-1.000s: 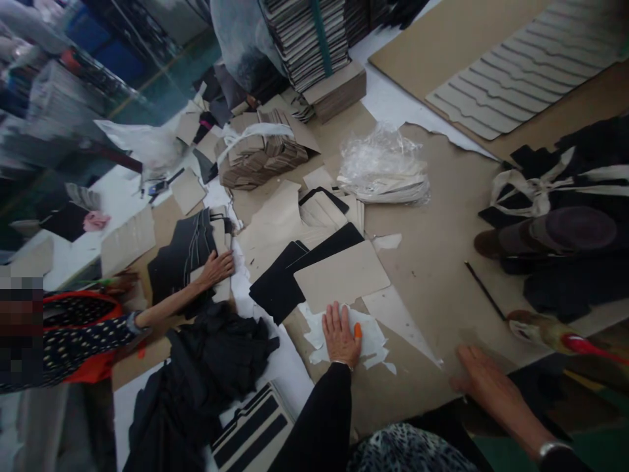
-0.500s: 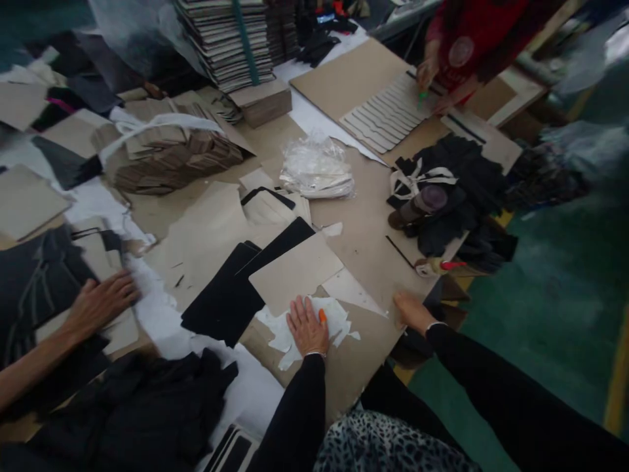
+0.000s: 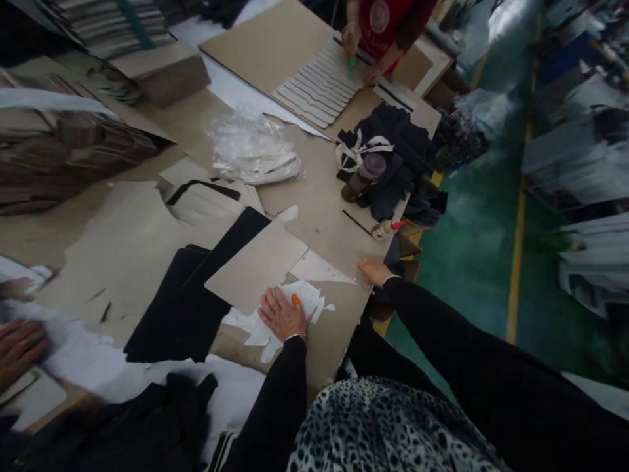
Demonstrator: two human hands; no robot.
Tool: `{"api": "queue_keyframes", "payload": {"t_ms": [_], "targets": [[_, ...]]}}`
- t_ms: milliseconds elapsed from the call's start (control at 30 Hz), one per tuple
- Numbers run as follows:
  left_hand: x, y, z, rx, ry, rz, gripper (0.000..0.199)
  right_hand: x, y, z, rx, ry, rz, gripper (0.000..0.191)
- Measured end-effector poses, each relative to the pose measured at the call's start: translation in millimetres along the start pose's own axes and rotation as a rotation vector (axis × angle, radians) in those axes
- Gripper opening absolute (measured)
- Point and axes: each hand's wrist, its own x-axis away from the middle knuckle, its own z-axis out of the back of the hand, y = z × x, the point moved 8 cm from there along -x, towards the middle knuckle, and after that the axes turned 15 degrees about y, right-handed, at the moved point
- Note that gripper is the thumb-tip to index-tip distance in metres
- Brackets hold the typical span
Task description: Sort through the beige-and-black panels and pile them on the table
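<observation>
My left hand [image 3: 284, 316] lies flat with its fingers stretched out, an orange cover on one digit. Beneath it are torn white paper scraps [image 3: 311, 299] and the lower edge of a beige panel [image 3: 258, 262] with rounded corners. Black panels [image 3: 177, 308] lie partly under that beige panel on its left. A pale triangular sheet [image 3: 319, 267] pokes out on its right. My right hand [image 3: 375, 273] rests at the right edge of the cardboard-covered table [image 3: 339, 314]; its fingers are slightly blurred and partly hidden, and I see nothing in it.
A clear plastic bag [image 3: 258, 154] of pale pieces lies farther back. Tied black pieces [image 3: 388, 144], a dark bottle [image 3: 366, 176] and a red-tipped glue bottle [image 3: 386, 229] stand right. A co-worker's hand [image 3: 19, 347] is at left; another person in red [image 3: 386, 26] works across.
The view has swung to the right, so everything sits farther left and more of the green floor shows. My hands keep about the same places on the table.
</observation>
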Motion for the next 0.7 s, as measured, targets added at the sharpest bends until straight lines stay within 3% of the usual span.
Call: {"api": "queue_keyframes", "payload": {"t_ms": [167, 367, 567, 700], "targets": [[-0.3, 2.6, -4.4, 0.007, -0.085, 0.016, 0.067, -2.9, 4.4, -5.5, -0.005, -0.036, -0.007, 0.053], [-0.7, 2.2, -0.6, 0.004, 0.022, -0.029, 0.065, -4.0, 2.9, -6.4, 0.051, -0.034, 0.028, 0.059], [-1.2, 0.6, -1.3, -0.031, 0.132, -0.079, 0.062, -5.1, -0.9, -5.2, 0.097, -0.022, 0.07, 0.038], [-2.6, -0.1, -4.6, -0.072, 0.212, -0.12, 0.061, -6.4, -2.2, -0.3, 0.117, -0.01, 0.079, 0.038]]}}
